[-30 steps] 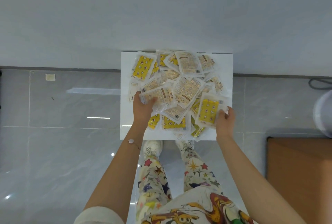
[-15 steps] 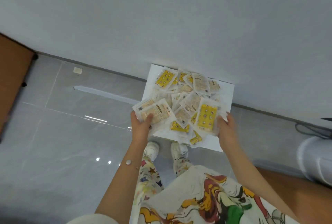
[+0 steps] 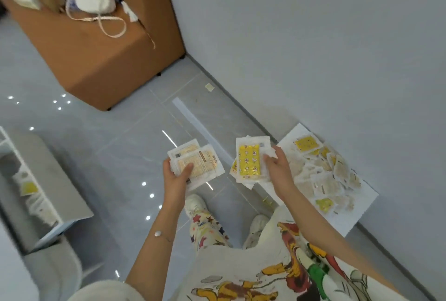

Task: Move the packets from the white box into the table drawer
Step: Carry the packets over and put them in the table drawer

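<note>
- Glossy grey tiled floor (image 3: 115,146) reflects ceiling lights.
- A white box (image 3: 362,206), flat and open, lies on the floor against the wall, heaped with packets (image 3: 321,175), some yellow, some pale.
- A brown cabinet (image 3: 96,59) stands on the floor in the corner, well apart from the box.
- A small pale scrap (image 3: 209,87) lies on the tiles near the wall.

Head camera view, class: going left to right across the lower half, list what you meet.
White drawer → left hand with pale packets → right hand with yellow packets → white box of packets.
</note>
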The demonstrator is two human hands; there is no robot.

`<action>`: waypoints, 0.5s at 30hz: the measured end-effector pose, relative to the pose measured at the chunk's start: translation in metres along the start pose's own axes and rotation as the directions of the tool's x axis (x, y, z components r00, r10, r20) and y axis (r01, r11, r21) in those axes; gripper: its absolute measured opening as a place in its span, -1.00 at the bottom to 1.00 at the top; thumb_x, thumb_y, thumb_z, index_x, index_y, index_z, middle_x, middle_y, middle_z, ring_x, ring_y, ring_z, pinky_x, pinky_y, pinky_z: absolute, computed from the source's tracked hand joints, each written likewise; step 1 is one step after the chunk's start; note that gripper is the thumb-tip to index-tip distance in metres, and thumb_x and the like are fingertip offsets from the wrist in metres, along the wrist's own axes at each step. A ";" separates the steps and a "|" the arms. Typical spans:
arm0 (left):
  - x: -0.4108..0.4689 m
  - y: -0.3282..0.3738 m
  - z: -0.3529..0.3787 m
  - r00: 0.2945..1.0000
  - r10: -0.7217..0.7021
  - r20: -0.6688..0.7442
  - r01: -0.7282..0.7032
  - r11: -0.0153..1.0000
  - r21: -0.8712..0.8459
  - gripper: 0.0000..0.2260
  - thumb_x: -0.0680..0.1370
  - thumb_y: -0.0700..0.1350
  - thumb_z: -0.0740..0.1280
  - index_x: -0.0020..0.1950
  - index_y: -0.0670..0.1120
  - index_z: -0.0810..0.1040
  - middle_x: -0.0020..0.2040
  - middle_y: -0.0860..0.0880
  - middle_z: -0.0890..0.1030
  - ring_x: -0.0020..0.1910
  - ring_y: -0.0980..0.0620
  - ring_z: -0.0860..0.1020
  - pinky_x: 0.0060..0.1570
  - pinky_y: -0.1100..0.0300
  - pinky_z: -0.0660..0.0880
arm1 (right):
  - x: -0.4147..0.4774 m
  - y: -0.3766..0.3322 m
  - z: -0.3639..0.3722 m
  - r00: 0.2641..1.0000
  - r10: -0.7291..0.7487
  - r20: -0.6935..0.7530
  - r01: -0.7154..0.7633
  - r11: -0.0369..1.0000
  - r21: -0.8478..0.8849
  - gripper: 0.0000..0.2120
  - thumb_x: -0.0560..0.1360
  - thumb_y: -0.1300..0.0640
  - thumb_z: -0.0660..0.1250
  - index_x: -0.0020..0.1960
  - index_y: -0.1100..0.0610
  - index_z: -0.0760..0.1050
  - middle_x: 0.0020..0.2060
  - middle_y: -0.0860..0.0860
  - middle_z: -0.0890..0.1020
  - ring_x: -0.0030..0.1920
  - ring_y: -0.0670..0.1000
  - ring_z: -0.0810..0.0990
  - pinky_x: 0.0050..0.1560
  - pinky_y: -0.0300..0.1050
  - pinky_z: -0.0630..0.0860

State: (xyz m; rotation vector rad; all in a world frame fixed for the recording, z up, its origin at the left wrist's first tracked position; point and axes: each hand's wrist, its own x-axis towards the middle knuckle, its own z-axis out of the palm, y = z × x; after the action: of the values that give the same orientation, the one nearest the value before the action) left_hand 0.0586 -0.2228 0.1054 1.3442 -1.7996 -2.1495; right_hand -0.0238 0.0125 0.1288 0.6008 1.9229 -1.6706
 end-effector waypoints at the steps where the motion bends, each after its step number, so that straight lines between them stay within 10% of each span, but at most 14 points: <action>1: 0.000 0.009 -0.020 0.999 0.015 -0.031 -0.016 1.000 -0.024 -0.64 0.53 -0.25 0.37 0.24 -0.05 0.32 0.10 -0.02 0.59 0.05 -0.02 0.62 -0.06 0.09 0.61 | -0.003 -0.010 0.022 1.000 -0.017 0.022 0.017 1.000 -0.011 -0.78 0.63 0.27 0.14 0.22 0.04 0.34 0.07 0.11 0.56 -0.12 -0.11 0.59 -0.30 -0.31 0.54; 15: 0.026 0.068 -0.258 0.910 -0.037 -0.414 -0.104 0.944 -0.313 -0.61 0.53 -0.22 0.38 0.27 -0.02 0.31 0.14 0.00 0.55 0.06 0.00 0.59 -0.07 0.13 0.57 | -0.043 -0.081 0.311 0.914 -0.141 0.381 0.236 0.948 -0.213 -0.80 0.62 0.25 0.14 0.22 0.08 0.35 0.11 0.14 0.61 0.02 0.08 0.64 -0.21 -0.26 0.60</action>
State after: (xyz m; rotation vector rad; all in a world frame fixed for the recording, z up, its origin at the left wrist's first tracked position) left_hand 0.1688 -0.4613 0.1574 1.5196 -1.2326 -1.8508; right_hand -0.0127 -0.3065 0.1849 -0.0012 1.9194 -1.4836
